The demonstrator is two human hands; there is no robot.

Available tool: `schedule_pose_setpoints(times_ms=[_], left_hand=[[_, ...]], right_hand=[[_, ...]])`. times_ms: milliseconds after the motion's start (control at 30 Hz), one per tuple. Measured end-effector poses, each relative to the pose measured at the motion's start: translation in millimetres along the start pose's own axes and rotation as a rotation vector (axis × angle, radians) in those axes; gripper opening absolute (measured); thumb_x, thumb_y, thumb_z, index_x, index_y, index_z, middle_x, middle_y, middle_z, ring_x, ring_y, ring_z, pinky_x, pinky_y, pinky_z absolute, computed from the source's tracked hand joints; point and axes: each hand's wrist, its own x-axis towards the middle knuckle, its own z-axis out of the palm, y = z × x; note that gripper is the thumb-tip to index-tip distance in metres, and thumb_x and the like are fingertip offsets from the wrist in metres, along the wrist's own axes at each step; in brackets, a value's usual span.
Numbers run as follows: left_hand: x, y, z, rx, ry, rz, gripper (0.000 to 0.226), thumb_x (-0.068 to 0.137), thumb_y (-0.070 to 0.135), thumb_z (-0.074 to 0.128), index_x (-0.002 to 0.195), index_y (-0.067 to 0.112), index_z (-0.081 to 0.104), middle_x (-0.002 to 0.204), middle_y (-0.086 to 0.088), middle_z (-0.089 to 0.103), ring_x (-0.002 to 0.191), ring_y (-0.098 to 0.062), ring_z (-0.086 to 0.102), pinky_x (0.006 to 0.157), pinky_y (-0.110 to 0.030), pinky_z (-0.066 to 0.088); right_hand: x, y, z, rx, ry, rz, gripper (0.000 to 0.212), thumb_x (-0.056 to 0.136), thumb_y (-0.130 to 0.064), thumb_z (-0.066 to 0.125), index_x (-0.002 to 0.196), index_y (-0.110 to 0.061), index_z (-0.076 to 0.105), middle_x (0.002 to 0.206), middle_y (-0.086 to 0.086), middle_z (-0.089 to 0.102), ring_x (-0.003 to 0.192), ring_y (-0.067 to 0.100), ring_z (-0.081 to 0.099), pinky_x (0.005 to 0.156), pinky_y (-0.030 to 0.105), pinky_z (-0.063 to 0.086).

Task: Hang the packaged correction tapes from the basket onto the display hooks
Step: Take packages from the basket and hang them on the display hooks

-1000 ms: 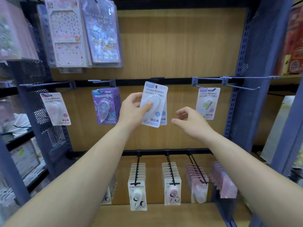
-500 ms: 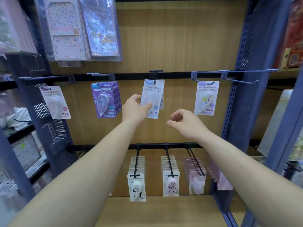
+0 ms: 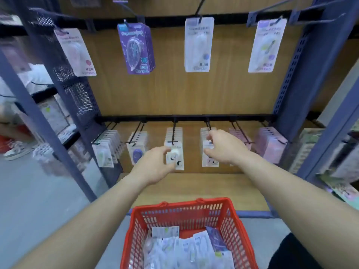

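Observation:
The white packaged correction tape (image 3: pixel 198 45) hangs free on the upper middle hook, with no hand on it. My left hand (image 3: pixel 155 164) and my right hand (image 3: pixel 223 148) are down in front of the lower row of hanging packs (image 3: pixel 174 136). Their fingers are loosely curled and hold nothing. Below them a red basket (image 3: pixel 182 205) stands on the floor with several packaged correction tapes (image 3: pixel 186 247) inside. More packs hang on the upper rail: a pink one (image 3: pixel 75 53), a purple stack (image 3: pixel 136 49) and a white one with yellow-green print (image 3: pixel 267 46).
A wooden bottom shelf (image 3: pixel 204 189) runs between the basket and the lower hooks. Blue perforated uprights stand at the left (image 3: pixel 77 90) and right (image 3: pixel 295 74). Empty hook prongs (image 3: pixel 320 18) jut out at the top right. Neighbouring racks hold more stock on both sides.
My left hand let go of the white pack, which now hangs on the upper middle hook. Both hands dropped to the lower row and my view tilted down, showing the basket.

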Motion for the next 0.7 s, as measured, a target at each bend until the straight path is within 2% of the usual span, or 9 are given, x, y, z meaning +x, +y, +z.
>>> schedule_pose_setpoints(times_ms=[133, 233, 333, 467, 533, 600, 700], left_hand=[[-49, -53, 73, 0.072, -0.196, -0.100, 0.068, 0.095, 0.041, 0.066, 0.153, 0.017, 0.040, 0.148, -0.006, 0.055, 0.133, -0.025, 0.053, 0.105, -0.033, 0.043], [-78, -91, 125, 0.069, -0.290, -0.160, 0.068, 0.094, 0.038, 0.066, 0.152, 0.015, 0.042, 0.147, -0.010, 0.056, 0.134, -0.027, 0.052, 0.106, -0.032, 0.042], [-96, -123, 170, 0.049, -0.374, -0.214, 0.073, 0.090, 0.040, 0.067, 0.153, 0.013, 0.041, 0.152, -0.010, 0.051, 0.139, -0.027, 0.048, 0.112, -0.036, 0.041], [-108, -157, 222, 0.018, -0.498, -0.276, 0.072, 0.093, 0.042, 0.066, 0.153, 0.012, 0.040, 0.152, -0.012, 0.048, 0.136, -0.027, 0.051, 0.110, -0.039, 0.043], [-110, -173, 246, -0.009, -0.544, -0.308, 0.072, 0.093, 0.042, 0.067, 0.153, 0.013, 0.039, 0.153, -0.013, 0.046, 0.136, -0.027, 0.051, 0.108, -0.039, 0.044], [-108, -185, 268, -0.046, -0.572, -0.343, 0.071, 0.094, 0.042, 0.067, 0.153, 0.013, 0.040, 0.156, -0.013, 0.043, 0.141, -0.026, 0.046, 0.110, -0.037, 0.043], [-100, -195, 302, -0.094, -0.610, -0.399, 0.067, 0.096, 0.042, 0.065, 0.153, 0.016, 0.040, 0.153, -0.010, 0.047, 0.132, -0.028, 0.054, 0.107, -0.034, 0.044]], right_hand=[[-35, 7, 85, 0.013, -0.197, -0.002, 0.049, 0.093, -0.042, 0.062, 0.134, -0.017, 0.053, 0.131, 0.009, 0.058, 0.113, 0.030, 0.059, 0.085, 0.039, 0.051], [-58, 18, 147, 0.048, -0.321, 0.053, 0.054, 0.091, -0.045, 0.065, 0.135, -0.014, 0.054, 0.134, 0.011, 0.059, 0.121, 0.032, 0.058, 0.096, 0.039, 0.049], [-74, 33, 201, 0.111, -0.433, 0.110, 0.046, 0.092, -0.038, 0.067, 0.129, -0.012, 0.059, 0.127, 0.011, 0.065, 0.117, 0.032, 0.061, 0.091, 0.034, 0.048], [-85, 53, 269, 0.154, -0.514, 0.173, 0.042, 0.091, -0.034, 0.069, 0.122, -0.007, 0.061, 0.122, 0.015, 0.067, 0.115, 0.032, 0.061, 0.093, 0.037, 0.049], [-88, 63, 301, 0.168, -0.567, 0.187, 0.038, 0.091, -0.033, 0.069, 0.117, -0.006, 0.061, 0.112, 0.013, 0.066, 0.111, 0.032, 0.062, 0.085, 0.035, 0.048], [-90, 74, 329, 0.192, -0.612, 0.217, 0.036, 0.093, -0.032, 0.067, 0.114, -0.005, 0.059, 0.105, 0.011, 0.061, 0.108, 0.033, 0.062, 0.074, 0.033, 0.040], [-93, 90, 367, 0.210, -0.659, 0.272, 0.041, 0.098, -0.030, 0.064, 0.126, -0.001, 0.055, 0.119, 0.016, 0.062, 0.115, 0.033, 0.059, 0.076, 0.033, 0.036]])
